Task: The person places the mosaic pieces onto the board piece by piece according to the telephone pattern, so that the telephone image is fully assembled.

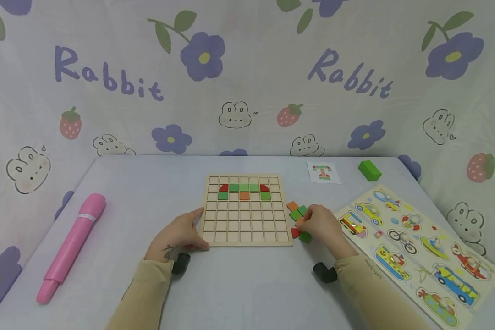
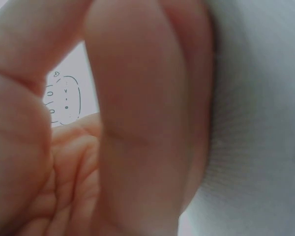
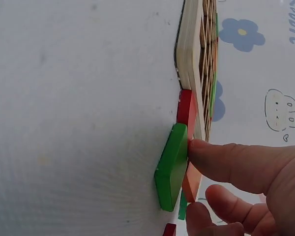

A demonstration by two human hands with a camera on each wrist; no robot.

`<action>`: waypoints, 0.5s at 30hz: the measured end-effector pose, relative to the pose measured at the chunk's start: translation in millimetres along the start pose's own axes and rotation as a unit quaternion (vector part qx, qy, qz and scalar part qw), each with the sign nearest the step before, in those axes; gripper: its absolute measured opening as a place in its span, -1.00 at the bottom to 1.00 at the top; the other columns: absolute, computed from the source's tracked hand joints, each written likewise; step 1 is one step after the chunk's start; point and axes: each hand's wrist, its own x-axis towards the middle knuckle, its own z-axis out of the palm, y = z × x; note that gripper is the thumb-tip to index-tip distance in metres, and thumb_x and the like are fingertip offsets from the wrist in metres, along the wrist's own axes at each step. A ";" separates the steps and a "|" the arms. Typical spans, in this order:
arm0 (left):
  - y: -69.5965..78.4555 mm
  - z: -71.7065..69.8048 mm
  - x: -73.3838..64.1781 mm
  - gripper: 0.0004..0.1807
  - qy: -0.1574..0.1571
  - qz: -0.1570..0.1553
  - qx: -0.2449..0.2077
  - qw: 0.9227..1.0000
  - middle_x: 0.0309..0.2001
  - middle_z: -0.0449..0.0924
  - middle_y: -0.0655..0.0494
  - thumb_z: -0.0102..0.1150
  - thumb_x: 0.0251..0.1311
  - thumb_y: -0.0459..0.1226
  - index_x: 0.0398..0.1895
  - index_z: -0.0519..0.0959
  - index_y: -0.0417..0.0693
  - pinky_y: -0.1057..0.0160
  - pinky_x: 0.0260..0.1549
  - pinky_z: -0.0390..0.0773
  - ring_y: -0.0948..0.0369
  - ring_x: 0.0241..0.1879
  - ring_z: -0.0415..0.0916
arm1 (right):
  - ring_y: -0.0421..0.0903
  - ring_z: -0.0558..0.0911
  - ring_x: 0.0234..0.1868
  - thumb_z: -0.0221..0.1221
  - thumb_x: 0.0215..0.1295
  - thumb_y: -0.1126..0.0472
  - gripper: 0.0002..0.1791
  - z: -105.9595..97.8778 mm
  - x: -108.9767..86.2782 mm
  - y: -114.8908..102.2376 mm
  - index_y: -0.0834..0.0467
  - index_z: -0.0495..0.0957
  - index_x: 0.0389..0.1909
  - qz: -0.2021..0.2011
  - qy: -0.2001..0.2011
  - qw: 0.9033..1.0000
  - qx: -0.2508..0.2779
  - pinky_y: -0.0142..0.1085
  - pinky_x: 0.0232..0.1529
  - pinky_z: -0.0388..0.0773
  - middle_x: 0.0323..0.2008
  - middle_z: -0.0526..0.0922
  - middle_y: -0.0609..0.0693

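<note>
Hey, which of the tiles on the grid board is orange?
The middle tile of the lower filled row on the grid board, directly below a light green tile; every other tile on it is red or green.

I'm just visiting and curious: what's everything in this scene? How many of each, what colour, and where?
Table: 1, white, under everything
Backdrop: 1, white with purple flowers, behind the table
Board: 1, pale wood grid, table centre
Set tiles: 8 (5 green, 2 red, 1 orange), on the board
Loose tiles: at least 6, green, orange and red, right of the board
Card: 1, white with a coloured design, back right
Block: 1, green, back right
Puzzle: 1, pale with coloured vehicles, right
Stick: 1, pink, left
Sleeves: 2, tan, near side
Wrist pieces: 2, black, beside the wrists
Left grip: 1, bare, at the board's left edge
Right grip: 1, bare, at an orange tile
</note>
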 end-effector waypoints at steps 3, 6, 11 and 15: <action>0.0 0.0 -0.2 0.22 0.000 -0.005 -0.003 1.000 -0.57 0.38 0.04 0.54 -0.42 -0.40 0.44 0.04 0.04 0.32 -0.62 0.43 0.22 -0.68 0.33 | -0.02 0.42 -0.33 0.33 0.01 0.12 -0.70 1.0 0.3 -0.2 0.22 0.47 -0.38 -0.002 0.004 1.000 0.005 -0.30 -0.46 0.31 -0.39 0.48 0.07; -0.2 0.2 0.1 0.22 0.001 -0.008 -0.003 1.000 -0.55 0.38 0.03 0.54 -0.42 -0.40 0.44 0.04 0.05 0.32 -0.62 0.43 0.22 -0.67 0.33 | -0.01 0.43 -0.30 0.32 0.01 0.14 -0.69 0.8 0.1 -0.5 0.23 0.48 -0.33 0.000 0.002 1.000 0.012 -0.30 -0.44 0.33 -0.35 0.50 0.08; -1.0 1.1 1.5 0.23 0.006 -0.011 -0.005 1.000 -0.51 0.39 0.01 0.54 -0.44 -0.40 0.43 0.05 0.04 0.32 -0.61 0.44 0.22 -0.66 0.34 | -0.01 0.43 -0.28 0.30 0.04 0.14 -0.69 -0.4 -1.5 -0.4 0.25 0.50 -0.27 0.011 -0.008 1.000 0.028 -0.30 -0.43 0.36 -0.32 0.51 0.09; -1.3 1.5 2.2 0.24 0.007 -0.014 -0.009 1.000 -0.47 0.39 -0.01 0.54 -0.45 -0.41 0.43 0.05 0.04 0.31 -0.60 0.45 0.21 -0.64 0.35 | -0.03 0.43 -0.33 0.29 0.05 0.14 -0.74 -1.1 -2.9 -0.3 0.23 0.49 -0.38 0.006 -0.006 1.000 0.029 -0.32 -0.47 0.33 -0.39 0.48 0.07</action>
